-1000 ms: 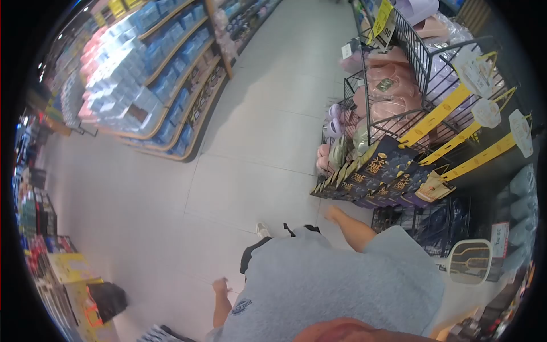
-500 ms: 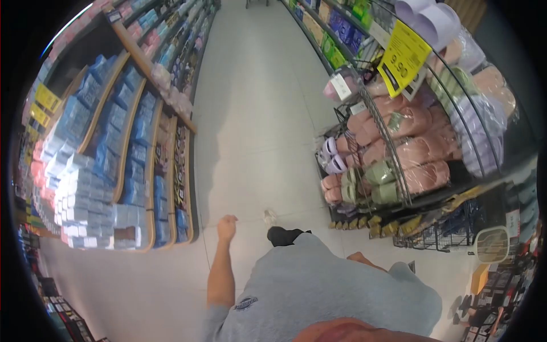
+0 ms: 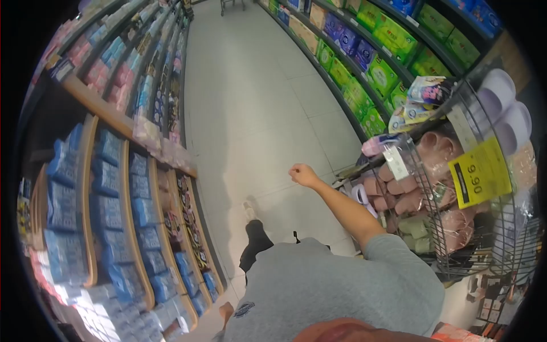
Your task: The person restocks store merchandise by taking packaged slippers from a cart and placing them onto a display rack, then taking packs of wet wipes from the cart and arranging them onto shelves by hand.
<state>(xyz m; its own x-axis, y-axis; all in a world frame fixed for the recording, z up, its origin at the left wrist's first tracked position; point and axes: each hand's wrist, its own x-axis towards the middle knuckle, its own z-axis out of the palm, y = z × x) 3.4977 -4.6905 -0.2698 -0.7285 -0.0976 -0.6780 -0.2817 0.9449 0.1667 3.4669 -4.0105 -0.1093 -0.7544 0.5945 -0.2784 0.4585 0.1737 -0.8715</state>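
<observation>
My right hand is stretched forward over the aisle floor, its fingers curled into a loose fist with nothing showing in them. It touches nothing; the wire rack of wrapped pink and green slippers is the nearest thing, to its right. My left hand is low beside my body, mostly hidden by my grey shirt, and its fingers cannot be made out. Blue packs on the left shelves are closest to it.
Tall shelves of green packs line the right side. Pink and blue packs fill the left shelves. A yellow price sign hangs on the rack beside lilac slippers. A cart-like frame stands far down the aisle.
I have moved forward along the aisle, and the slipper rack is nearer. My right arm has swung forward; my left has swung back beside my body. A different foot now shows ahead.
</observation>
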